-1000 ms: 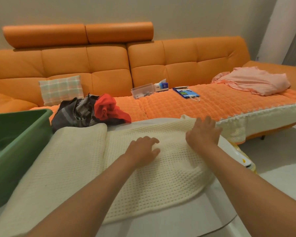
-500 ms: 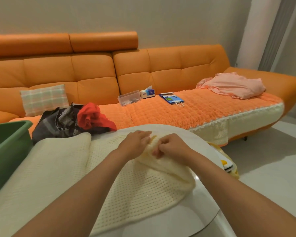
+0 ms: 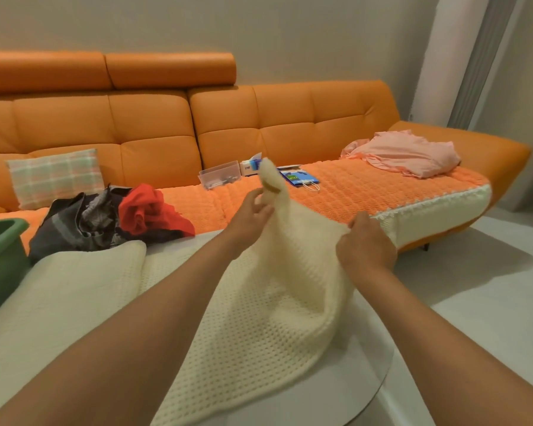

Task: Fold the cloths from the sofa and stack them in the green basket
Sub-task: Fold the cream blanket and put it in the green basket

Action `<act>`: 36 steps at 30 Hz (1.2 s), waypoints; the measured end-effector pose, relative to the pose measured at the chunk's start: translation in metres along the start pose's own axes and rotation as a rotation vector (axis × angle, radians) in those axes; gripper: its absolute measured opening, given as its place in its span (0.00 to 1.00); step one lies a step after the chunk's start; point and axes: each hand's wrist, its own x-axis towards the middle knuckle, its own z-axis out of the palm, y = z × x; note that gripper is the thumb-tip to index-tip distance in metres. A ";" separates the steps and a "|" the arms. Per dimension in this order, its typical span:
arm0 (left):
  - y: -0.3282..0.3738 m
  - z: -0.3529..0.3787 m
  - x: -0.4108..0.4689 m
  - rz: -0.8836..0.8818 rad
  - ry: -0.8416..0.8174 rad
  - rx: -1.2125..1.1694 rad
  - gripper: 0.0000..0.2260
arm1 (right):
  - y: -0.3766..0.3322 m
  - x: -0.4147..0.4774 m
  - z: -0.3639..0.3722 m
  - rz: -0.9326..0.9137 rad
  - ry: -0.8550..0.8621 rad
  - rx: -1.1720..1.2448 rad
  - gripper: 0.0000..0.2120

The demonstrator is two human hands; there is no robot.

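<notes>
You held the cream waffle-knit cloth [image 3: 259, 318] lifted off the far edge of the white table [image 3: 351, 379]. The rest of it was spread toward the near edge, and a doubled-over part lay along the table's left side, near the green basket [image 3: 0, 244]. Your left hand [image 3: 253, 212] pinched a corner raised high, the tip flopping over your fingers. Your right hand [image 3: 366, 244] clutched the cloth's edge lower down, fingers curled into the fabric. This looked like the start of a fold. To do it well, you needed both grips at matching corners, so sliding the right hand along the hem to the true corner would have helped. You could then have pulled the edge taut between your hands, laid it square with the near edge, and smoothed the loose knit, which seemed likely to sag. On the sofa [image 3: 154, 155], the red cloth [image 3: 148, 210], the dark cloth [image 3: 74, 222] beside it and the pink cloth [image 3: 406, 155] at the right end lay unfolded. The basket's inside was out of view.
</notes>
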 end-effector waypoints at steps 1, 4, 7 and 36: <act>0.001 0.009 0.000 -0.009 -0.086 0.034 0.27 | 0.008 0.001 -0.003 0.043 -0.072 -0.146 0.18; -0.019 0.026 -0.002 0.003 -0.212 0.332 0.32 | 0.018 -0.006 0.000 0.060 -0.255 -0.544 0.31; -0.051 0.031 -0.016 0.062 -0.247 0.832 0.26 | 0.012 -0.014 0.016 -0.241 -0.315 -0.565 0.37; -0.073 -0.158 -0.235 -0.104 0.282 1.124 0.18 | -0.135 -0.186 0.038 -0.854 -0.698 -0.019 0.27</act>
